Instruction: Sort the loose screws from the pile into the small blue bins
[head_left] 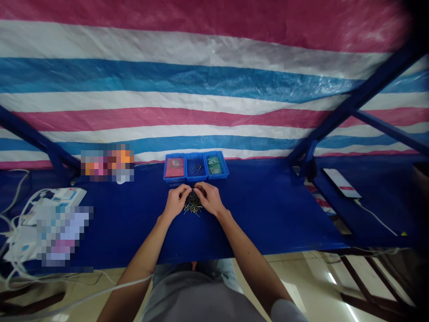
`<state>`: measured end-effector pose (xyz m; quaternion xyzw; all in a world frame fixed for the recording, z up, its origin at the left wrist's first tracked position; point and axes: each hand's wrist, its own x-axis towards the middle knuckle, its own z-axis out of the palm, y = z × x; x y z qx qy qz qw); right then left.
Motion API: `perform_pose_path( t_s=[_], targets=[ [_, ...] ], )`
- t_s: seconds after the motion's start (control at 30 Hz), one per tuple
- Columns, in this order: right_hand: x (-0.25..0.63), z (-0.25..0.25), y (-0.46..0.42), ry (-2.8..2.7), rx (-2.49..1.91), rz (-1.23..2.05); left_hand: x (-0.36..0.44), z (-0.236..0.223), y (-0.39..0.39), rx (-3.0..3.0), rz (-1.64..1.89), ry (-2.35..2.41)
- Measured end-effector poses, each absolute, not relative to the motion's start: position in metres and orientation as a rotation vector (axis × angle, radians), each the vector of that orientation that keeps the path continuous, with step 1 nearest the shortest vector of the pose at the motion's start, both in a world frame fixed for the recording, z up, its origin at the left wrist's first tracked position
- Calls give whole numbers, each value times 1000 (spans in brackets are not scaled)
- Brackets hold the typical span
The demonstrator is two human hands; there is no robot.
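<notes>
A small heap of thin metal pieces that look like screws or nails (193, 206) lies on the blue tabletop. My left hand (175, 200) is at the heap's left side, thumb and fingers pinched together at its far edge. Opposite it, my right hand (210, 197) is also pinched, its fingertips close to those of the left. What the fingertips hold is too small to make out. Just beyond the hands stand three joined blue bins: the left bin (165, 166) contains something flat and pink, the middle bin (195, 180) a few dark, thin pieces, the right bin (225, 169) clear-green small items.
White power strips and cables (72, 195) crowd the table's left end, near a blurred-out item. Another blurred colourful object sits at the back left. A phone (342, 182) with a charging cable lies at the right. Blue frame bars (335, 118) and a striped sheet (214, 80) rise behind.
</notes>
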<state>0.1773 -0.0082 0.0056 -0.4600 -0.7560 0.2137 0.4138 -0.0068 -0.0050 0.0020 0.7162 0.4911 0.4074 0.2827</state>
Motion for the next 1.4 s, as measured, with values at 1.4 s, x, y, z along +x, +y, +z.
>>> perform_pose_path(
  t_s=[1.4],
  targets=[
    [178,1,-6,-1968,-1235,486,-6,-1,-5,1942,1074,1297]
  ],
)
